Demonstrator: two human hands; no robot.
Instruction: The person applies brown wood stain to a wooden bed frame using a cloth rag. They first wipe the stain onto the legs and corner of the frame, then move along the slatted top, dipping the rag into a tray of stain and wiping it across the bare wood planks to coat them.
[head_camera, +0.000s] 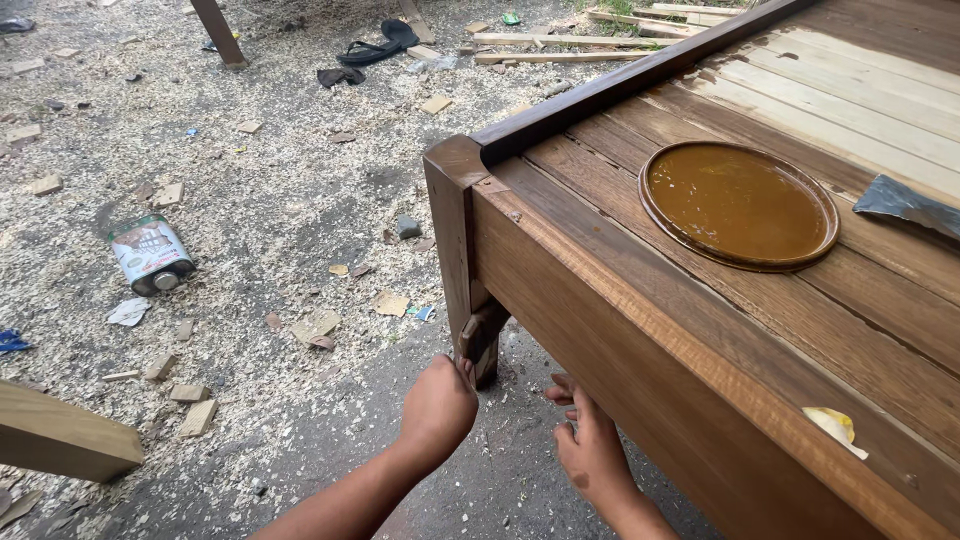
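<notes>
A brown wooden bed frame (620, 310) fills the right side, seen from above. At its near corner stands a square post (452, 230) with a carved foot (482, 340) below. My left hand (438, 405) is pressed against that foot, fingers curled on something small I cannot make out. My right hand (590, 445) reaches under the side rail, fingers bent up against its lower edge, holding nothing visible. A round lid (738, 205) filled with amber-brown liquid rests on the slats above.
A dark metal scraper blade (908, 205) lies on the slats at the right. A tin can (150, 255) lies on its side on the sawdust-covered ground (260, 200). Wood offcuts, a thick beam end (60, 435), sandals (378, 45) and planks (560, 45) lie around.
</notes>
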